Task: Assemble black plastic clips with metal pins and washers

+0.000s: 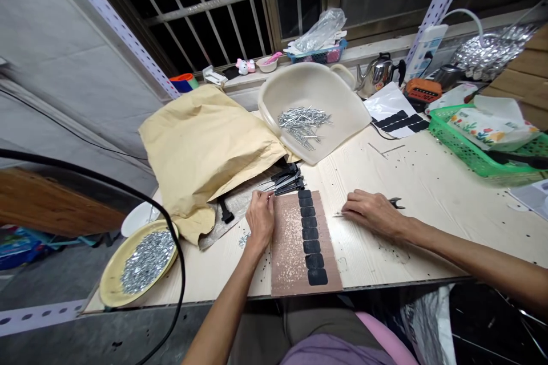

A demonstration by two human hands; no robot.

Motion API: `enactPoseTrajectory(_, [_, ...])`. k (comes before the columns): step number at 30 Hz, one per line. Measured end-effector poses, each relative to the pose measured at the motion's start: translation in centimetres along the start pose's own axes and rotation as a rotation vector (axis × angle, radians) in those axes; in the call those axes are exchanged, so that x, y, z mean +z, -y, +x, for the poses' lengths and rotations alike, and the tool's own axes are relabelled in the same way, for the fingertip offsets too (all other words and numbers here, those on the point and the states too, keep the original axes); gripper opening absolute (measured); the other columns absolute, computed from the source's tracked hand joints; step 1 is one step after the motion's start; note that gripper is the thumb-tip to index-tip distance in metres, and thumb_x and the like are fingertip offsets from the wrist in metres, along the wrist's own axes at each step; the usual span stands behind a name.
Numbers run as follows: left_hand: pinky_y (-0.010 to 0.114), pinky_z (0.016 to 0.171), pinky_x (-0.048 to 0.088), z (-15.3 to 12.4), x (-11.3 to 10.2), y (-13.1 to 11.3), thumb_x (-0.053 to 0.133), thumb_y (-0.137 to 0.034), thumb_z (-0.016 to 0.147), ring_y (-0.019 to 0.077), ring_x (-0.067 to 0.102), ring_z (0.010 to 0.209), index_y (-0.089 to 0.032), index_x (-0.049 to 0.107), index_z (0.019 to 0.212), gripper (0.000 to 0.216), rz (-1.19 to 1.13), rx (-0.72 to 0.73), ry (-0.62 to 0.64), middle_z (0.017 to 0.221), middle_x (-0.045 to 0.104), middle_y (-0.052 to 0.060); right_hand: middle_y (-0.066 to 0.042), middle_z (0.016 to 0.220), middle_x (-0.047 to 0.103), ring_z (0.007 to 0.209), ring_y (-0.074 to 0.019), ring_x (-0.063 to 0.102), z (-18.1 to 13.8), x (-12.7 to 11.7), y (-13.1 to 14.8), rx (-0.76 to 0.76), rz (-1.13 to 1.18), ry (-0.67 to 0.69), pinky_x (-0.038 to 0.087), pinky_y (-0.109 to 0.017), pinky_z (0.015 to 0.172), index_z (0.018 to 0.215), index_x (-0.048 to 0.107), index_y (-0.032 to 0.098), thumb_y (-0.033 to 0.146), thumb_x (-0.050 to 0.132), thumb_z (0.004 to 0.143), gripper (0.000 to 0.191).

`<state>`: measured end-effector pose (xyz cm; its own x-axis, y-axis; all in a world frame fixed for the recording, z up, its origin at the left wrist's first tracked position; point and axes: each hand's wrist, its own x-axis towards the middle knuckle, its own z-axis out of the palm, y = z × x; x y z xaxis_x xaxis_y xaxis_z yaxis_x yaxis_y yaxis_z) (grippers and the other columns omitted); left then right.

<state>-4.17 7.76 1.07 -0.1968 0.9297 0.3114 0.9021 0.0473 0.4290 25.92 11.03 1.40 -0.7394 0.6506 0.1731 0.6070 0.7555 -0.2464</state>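
My left hand [260,218] is closed, with its fingertips pinched at the left edge of a brown board [286,245]. What they hold is too small to make out. Several black-headed pieces with thin metal shafts [289,181] lie just beyond those fingertips. A column of rounded black pads [310,232] runs down the board. To the right of it, my right hand [371,212] rests low over the table, fingers closed on a thin silvery piece [338,215] that points left. Dark plier jaws [397,203] show behind this hand; their handles are hidden.
A cream scoop-shaped basin [342,131] holds metal pins, and a yellow bowl [112,291] holds small metal parts. A large paper bag [192,137] lies at left. A black cable [182,262] arches across the left side. A green basket [466,151] stands at right.
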Motion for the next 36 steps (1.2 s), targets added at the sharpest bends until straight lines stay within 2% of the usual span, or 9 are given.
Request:
enactPoseTrajectory(6, [0.027,0.067,0.039,3.3,0.4,1.4,0.046,-0.034,0.089,0.0185,0.055,0.087,-0.021,0.066,0.092,0.024,0.209,0.092,0.212,0.095,0.055,0.006,-0.006,0.099,0.063,0.088,-0.0211,0.052,-0.8,-0.5,-1.0,0.056,-0.137,-0.129,0.038,-0.033,0.073,0.109,0.061,0.022,0.041,0.050,0.089,0.030])
enactPoseTrajectory(11, [0.027,0.069,0.039,4.9,0.7,0.0,0.056,-0.036,0.083,0.0202,0.054,0.091,-0.023,0.067,0.093,0.020,0.260,0.154,0.343,0.097,0.056,0.006,-0.006,0.093,0.064,0.084,-0.0179,0.054,1.4,-0.5,-0.4,0.040,-0.101,-0.176,0.037,-0.031,0.071,0.100,0.065,0.020,0.030,0.043,0.093,0.025])
enactPoseTrajectory(17, [0.029,0.070,0.042,6.9,1.3,-1.0,0.057,-0.023,0.081,0.0210,0.059,0.084,-0.018,0.070,0.081,0.014,0.205,0.283,0.466,0.087,0.060,0.007,-0.005,0.088,0.065,0.080,-0.0162,0.056,3.2,-0.4,0.4,0.031,-0.067,-0.253,0.038,-0.030,0.072,0.094,0.066,0.019,0.027,0.044,0.093,0.023])
enactPoseTrajectory(20, [0.028,0.074,0.044,6.7,0.9,-0.3,0.054,-0.023,0.083,0.0192,0.059,0.086,-0.018,0.069,0.091,0.017,0.073,0.286,0.377,0.091,0.062,0.006,-0.006,0.088,0.066,0.081,-0.0162,0.058,3.3,-0.7,0.4,0.040,-0.036,-0.354,0.040,-0.030,0.072,0.096,0.066,0.018,0.026,0.046,0.092,0.021])
enactPoseTrajectory(23, [0.027,0.070,0.047,5.5,-0.5,0.1,0.056,-0.029,0.083,0.0167,0.061,0.079,-0.018,0.066,0.099,0.022,-0.318,0.168,0.137,0.094,0.063,0.006,-0.006,0.088,0.067,0.081,-0.0161,0.060,3.0,-1.1,0.3,0.030,0.020,-0.412,0.042,-0.030,0.071,0.096,0.066,0.018,0.025,0.048,0.091,0.019])
enactPoseTrajectory(26, [0.024,0.059,0.048,4.2,-2.5,-0.7,0.059,-0.034,0.081,0.0121,0.059,0.063,-0.017,0.065,0.099,0.026,-0.673,0.022,-0.023,0.091,0.063,0.005,-0.005,0.088,0.067,0.079,-0.0162,0.061,2.9,-1.2,0.4,0.039,0.108,-0.415,0.043,-0.031,0.072,0.096,0.066,0.018,0.025,0.049,0.090,0.019])
enactPoseTrajectory(30, [0.024,0.062,0.048,3.4,-5.0,-2.4,0.061,-0.032,0.079,0.0106,0.058,0.060,-0.015,0.065,0.097,0.025,-0.859,-0.046,-0.123,0.080,0.063,0.002,-0.006,0.088,0.067,0.079,-0.0167,0.060,3.5,-1.2,1.9,0.109,0.371,-0.398,0.046,-0.032,0.072,0.096,0.066,0.019,0.031,0.051,0.090,0.021])
enactPoseTrajectory(33, [0.024,0.062,0.049,3.0,-5.8,-3.3,0.061,-0.031,0.080,0.0106,0.058,0.062,-0.016,0.065,0.096,0.022,-0.843,0.009,-0.157,0.082,0.063,0.003,-0.006,0.083,0.065,0.072,-0.0150,0.059,4.5,-1.8,3.9,0.289,0.758,-0.302,0.048,-0.028,0.064,0.091,0.067,0.018,0.042,0.053,0.086,0.028])
enactPoseTrajectory(36, [0.025,0.065,0.050,1.5,-5.6,-4.4,0.062,-0.026,0.081,0.0123,0.058,0.073,-0.019,0.067,0.099,0.020,-0.664,0.216,-0.180,0.091,0.060,0.005,-0.005,0.075,0.062,0.058,-0.0108,0.056,5.7,-2.3,5.9,0.546,1.337,0.011,0.046,-0.023,0.052,0.089,0.066,0.014,0.054,0.050,0.085,0.043])
